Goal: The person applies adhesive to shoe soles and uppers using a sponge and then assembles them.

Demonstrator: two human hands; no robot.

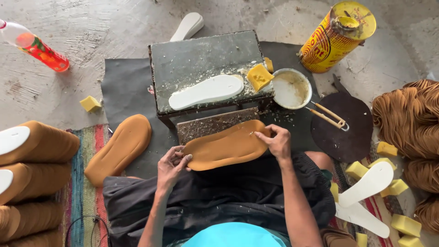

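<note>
A person sits on the floor, seen from above, holding a tan sole-shaped piece point(226, 145) across the lap, just in front of a small low desk point(206, 59). The left hand point(171, 164) pinches the piece's end at about 8 o'clock, fingers curled over its edge; the right hand point(276, 142) presses and pinches the opposite end at about 2 o'clock. Both grips are closed on the piece, which lies nearly flat and touches the desk's front edge. On the desk rests a white insole point(206, 91), not yet joined to any tan piece, with a yellow sponge point(259, 77) beside it among dried crumbs. A bowl of pale paste point(291, 88) stands at the desk's 3 o'clock, and a yellow can point(337, 36) beyond it. Judging by the layout, the work looks partly done: stacks of tan pieces backed with white point(32, 146) sit at 9 o'clock, another loose tan piece point(119, 148) lies on the dark mat, and bare white insoles point(366, 183) wait at 4 o'clock, so plenty appears to remain.
</note>
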